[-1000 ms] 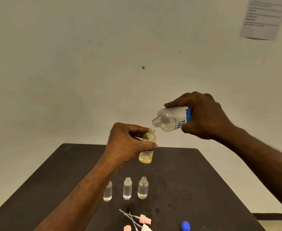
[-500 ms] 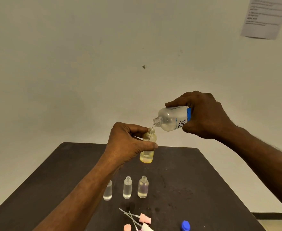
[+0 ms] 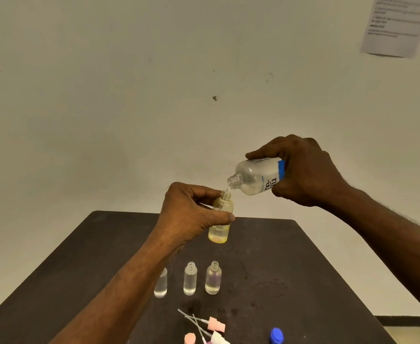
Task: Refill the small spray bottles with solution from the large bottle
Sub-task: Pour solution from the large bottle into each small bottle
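My left hand [image 3: 191, 214] holds a small clear spray bottle [image 3: 220, 219] upright above the table, uncapped, with yellowish liquid in its lower part. My right hand [image 3: 305, 175] grips the large clear bottle [image 3: 256, 180] with a blue and white label. That bottle is tilted, its open mouth just above and right of the small bottle's neck. Three more small uncapped bottles stand in a row on the table: one partly hidden by my left forearm [image 3: 161, 284], one in the middle [image 3: 190, 279] and one on the right [image 3: 213, 278].
The dark table [image 3: 278, 269] stands against a pale wall. Pink spray caps with thin tubes [image 3: 211, 327] lie at the near edge, beside a blue cap [image 3: 276, 335]. A printed sheet [image 3: 400, 23] hangs on the wall at upper right.
The large bottle's mouth has lifted slightly away from the small bottle's neck. Both hands have otherwise stayed in place.
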